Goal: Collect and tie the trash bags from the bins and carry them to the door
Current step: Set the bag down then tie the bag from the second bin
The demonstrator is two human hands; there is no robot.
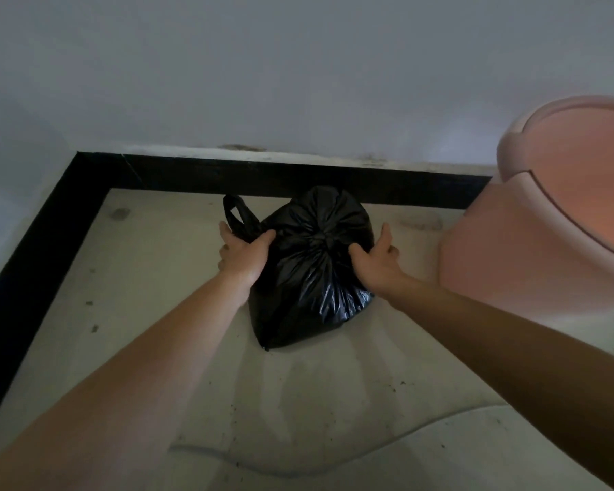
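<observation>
A full black trash bag [311,278] sits on the pale floor by the dark skirting, its top gathered into a knot at the middle. One loop handle [235,212] sticks up at its left. My left hand [243,255] presses against the bag's left side, thumb on the plastic near that handle. My right hand [374,258] cups the bag's right side, fingers spread over it. Both hands clasp the bag between them.
A pink bin [546,221] with a swing lid stands close to the right of the bag. A black skirting board [227,175] runs along the white wall behind and down the left side, forming a corner. The floor [334,402] is stained and speckled with dirt.
</observation>
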